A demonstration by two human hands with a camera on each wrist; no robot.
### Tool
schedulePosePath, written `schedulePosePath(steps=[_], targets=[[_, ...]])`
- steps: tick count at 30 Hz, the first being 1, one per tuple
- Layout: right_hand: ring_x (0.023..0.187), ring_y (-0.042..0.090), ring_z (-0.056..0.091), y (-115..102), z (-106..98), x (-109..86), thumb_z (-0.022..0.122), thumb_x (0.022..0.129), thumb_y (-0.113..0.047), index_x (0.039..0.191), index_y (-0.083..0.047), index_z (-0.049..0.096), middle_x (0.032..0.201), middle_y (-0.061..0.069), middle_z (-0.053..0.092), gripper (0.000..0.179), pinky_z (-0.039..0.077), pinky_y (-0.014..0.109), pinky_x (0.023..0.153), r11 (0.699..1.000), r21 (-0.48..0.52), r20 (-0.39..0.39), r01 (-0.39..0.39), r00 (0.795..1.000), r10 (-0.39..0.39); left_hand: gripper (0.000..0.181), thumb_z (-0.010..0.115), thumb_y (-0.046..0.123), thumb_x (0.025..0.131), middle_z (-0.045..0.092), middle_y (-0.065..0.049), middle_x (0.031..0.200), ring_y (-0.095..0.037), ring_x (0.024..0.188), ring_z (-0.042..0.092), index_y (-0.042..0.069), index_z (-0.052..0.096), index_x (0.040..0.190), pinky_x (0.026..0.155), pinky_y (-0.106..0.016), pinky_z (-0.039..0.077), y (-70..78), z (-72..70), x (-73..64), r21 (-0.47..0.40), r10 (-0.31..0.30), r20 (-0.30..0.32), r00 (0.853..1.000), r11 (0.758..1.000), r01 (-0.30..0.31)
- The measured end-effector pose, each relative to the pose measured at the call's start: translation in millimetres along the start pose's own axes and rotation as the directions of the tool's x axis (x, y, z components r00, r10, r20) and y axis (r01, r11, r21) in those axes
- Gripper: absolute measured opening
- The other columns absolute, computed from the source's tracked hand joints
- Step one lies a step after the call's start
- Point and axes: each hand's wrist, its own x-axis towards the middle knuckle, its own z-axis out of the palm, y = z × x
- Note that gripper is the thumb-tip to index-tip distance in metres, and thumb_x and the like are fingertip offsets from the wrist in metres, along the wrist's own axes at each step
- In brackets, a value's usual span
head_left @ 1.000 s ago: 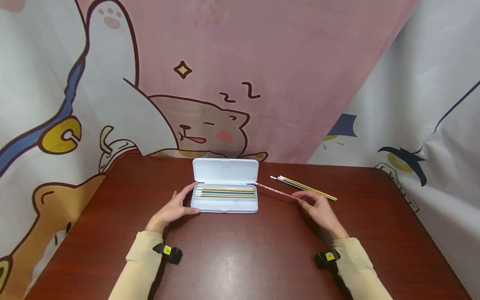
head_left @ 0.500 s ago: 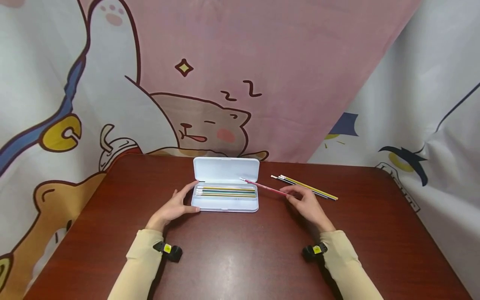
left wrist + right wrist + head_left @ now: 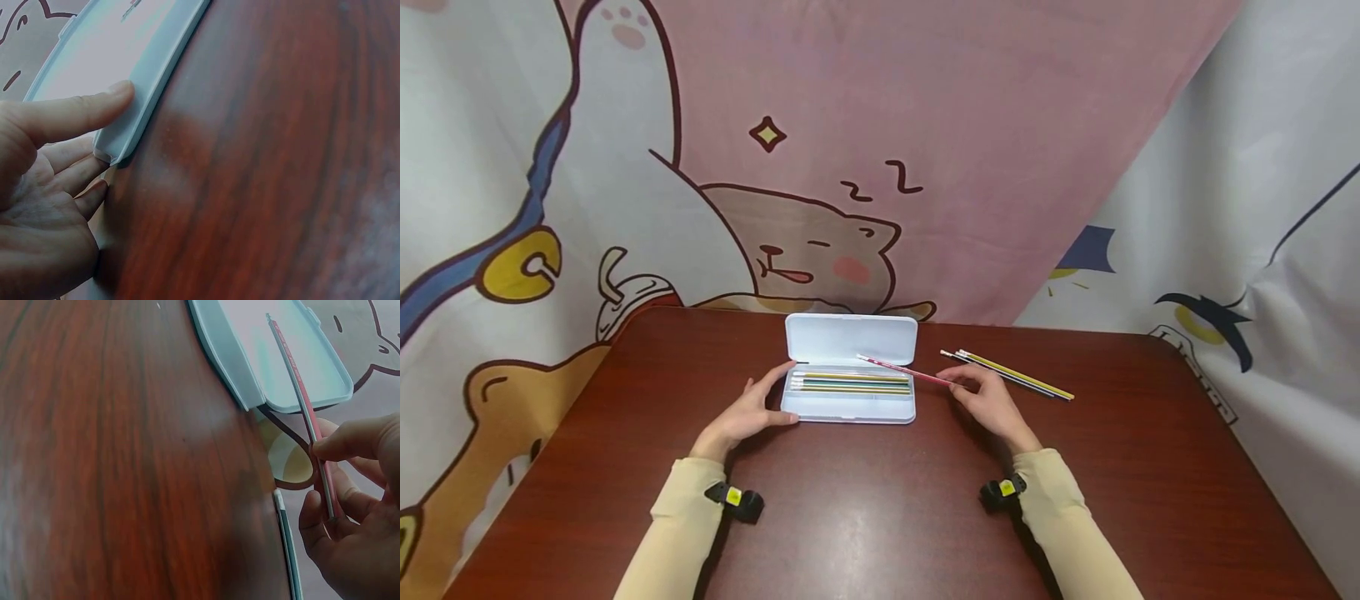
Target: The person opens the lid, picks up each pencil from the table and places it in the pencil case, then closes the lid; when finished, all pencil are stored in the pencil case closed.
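A white pencil case [image 3: 835, 410] lies with its lid [image 3: 850, 338] raised, and several pencils [image 3: 853, 384] lie side by side inside. My left hand [image 3: 747, 417] holds the case's left end, thumb on the front rim and fingers at the back corner. In the left wrist view the thumb [image 3: 81, 115] rests over the rim. My right hand [image 3: 988, 404] pinches a red pencil [image 3: 898, 367] near its right end. The pencil's white-tipped end reaches left over the case, in front of the lid. In the right wrist view, thumb and fingers close around the red pencil [image 3: 290, 365].
To the right of the case, a few loose pencils [image 3: 1026, 377], yellow and dark, lie slantwise on the brown table [image 3: 865, 517], just behind my right hand. A printed cloth [image 3: 985, 167] hangs behind the table's back edge.
My right hand has moved left with the red pencil, bringing the pencil's tip from the case's right edge to over its middle. The left hand and the case stay put.
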Motion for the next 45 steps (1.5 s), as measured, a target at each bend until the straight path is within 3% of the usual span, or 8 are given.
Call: schedulePosePath(steps=[9,17,23,28,35,43,45], targets=[[0.093,0.023,0.06,-9,18,11.1,0.062,0.085,0.006,0.102,-0.004,0.073,0.098,0.006,0.068,0.022,0.048,0.041,0.083,1.0,-0.013,0.041,0.024,0.999,-0.024,0.087,0.078,0.007,0.076,0.028,-0.026,0.151,-0.043,0.142,0.006,0.004,0.031,0.148,0.108,-0.06,-0.014,2.6,-1.2,-2.3,-0.001,-0.004,-0.005,1.0,1.0,0.004],[0.087,0.02,0.06,-18,34,22.1,0.062,0.084,0.007,0.101,-0.003,0.074,0.095,0.006,0.067,0.023,0.05,0.036,0.077,0.996,-0.034,0.074,0.08,0.994,-0.077,0.087,0.078,0.006,0.075,0.027,-0.025,0.151,-0.042,0.142,0.006,0.004,0.031,0.148,0.108,-0.059,-0.014,3.5,-0.8,-2.3,-0.019,-0.013,-0.004,1.0,1.0,0.013],[0.091,0.021,0.06,-23,47,32.8,0.061,0.084,0.007,0.099,-0.004,0.074,0.096,0.006,0.066,0.023,0.051,0.039,0.083,0.994,-0.051,0.108,0.095,0.99,-0.089,0.087,0.078,0.006,0.075,0.027,-0.025,0.151,-0.043,0.142,0.003,0.005,0.032,0.148,0.108,-0.059,-0.014,2.3,-1.1,-1.2,-0.023,-0.016,-0.004,1.0,1.0,0.015],[0.087,0.02,0.059,-27,57,41.8,0.061,0.084,0.007,0.097,-0.004,0.075,0.094,0.006,0.065,0.022,0.05,0.036,0.08,0.994,-0.049,0.13,0.094,0.988,-0.087,0.087,0.078,0.005,0.075,0.025,-0.024,0.152,-0.044,0.142,-0.001,0.006,0.031,0.148,0.108,-0.061,-0.014,5.2,-0.6,-2.0,-0.032,-0.032,-0.002,0.999,0.999,0.032],[0.085,0.019,0.059,-32,68,47.8,0.063,0.081,0.008,0.093,-0.004,0.075,0.092,0.006,0.068,0.02,0.05,0.035,0.078,0.994,-0.023,0.089,0.11,0.99,-0.108,0.087,0.078,0.006,0.076,0.026,-0.024,0.152,-0.044,0.142,-0.003,0.007,0.031,0.149,0.108,-0.06,-0.015,5.4,-0.4,-1.9,-0.042,-0.038,-0.007,0.999,0.998,0.037],[0.086,0.019,0.061,-36,79,48.9,0.066,0.081,0.007,0.091,-0.006,0.076,0.091,0.005,0.07,0.019,0.05,0.036,0.08,0.995,-0.03,0.024,0.098,0.995,-0.097,0.086,0.078,0.007,0.075,0.028,-0.024,0.151,-0.042,0.142,0.007,0.008,0.033,0.148,0.109,-0.058,-0.015,2.1,0.5,-0.1,-0.03,-0.026,-0.006,1.0,0.999,0.026],[0.086,0.019,0.061,-35,81,48.3,0.066,0.081,0.007,0.09,-0.006,0.076,0.09,0.005,0.07,0.019,0.05,0.036,0.08,0.995,-0.032,0.006,0.091,0.996,-0.091,0.086,0.078,0.008,0.075,0.027,-0.024,0.151,-0.042,0.142,0.004,0.009,0.033,0.148,0.108,-0.058,-0.015,1.1,0.4,0.0,-0.03,-0.034,-0.005,0.999,0.999,0.034]])
